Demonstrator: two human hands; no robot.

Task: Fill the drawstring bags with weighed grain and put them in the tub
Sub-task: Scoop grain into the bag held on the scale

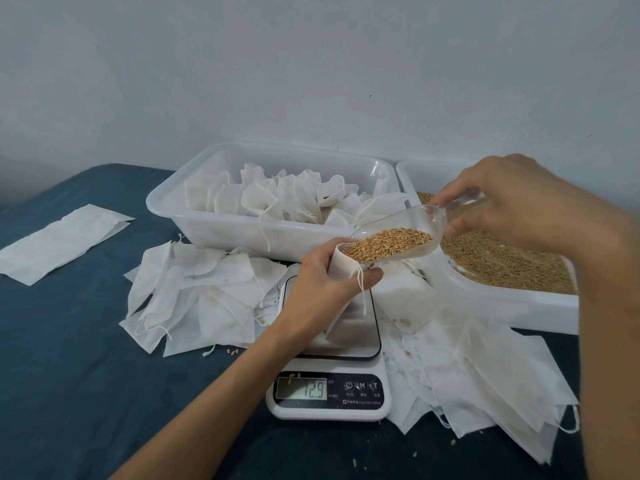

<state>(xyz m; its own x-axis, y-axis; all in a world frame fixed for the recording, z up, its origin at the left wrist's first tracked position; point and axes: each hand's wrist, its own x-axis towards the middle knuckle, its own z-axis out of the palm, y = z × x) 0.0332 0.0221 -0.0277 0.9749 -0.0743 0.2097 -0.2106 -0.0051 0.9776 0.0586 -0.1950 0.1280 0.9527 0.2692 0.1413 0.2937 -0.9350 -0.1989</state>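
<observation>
Over by the table's back edge sat the tub [166, 206] of filled bags. Left hand [323, 271] pinched a drawstring bag [341, 268] open above the scale [329, 393]; right hand [512, 202] gripped a clear scoop [408, 237] of grain [389, 241], touching the bag's mouth.

Soft, even, dimmish light; weak shadows; wide-angle bending at edges.
</observation>
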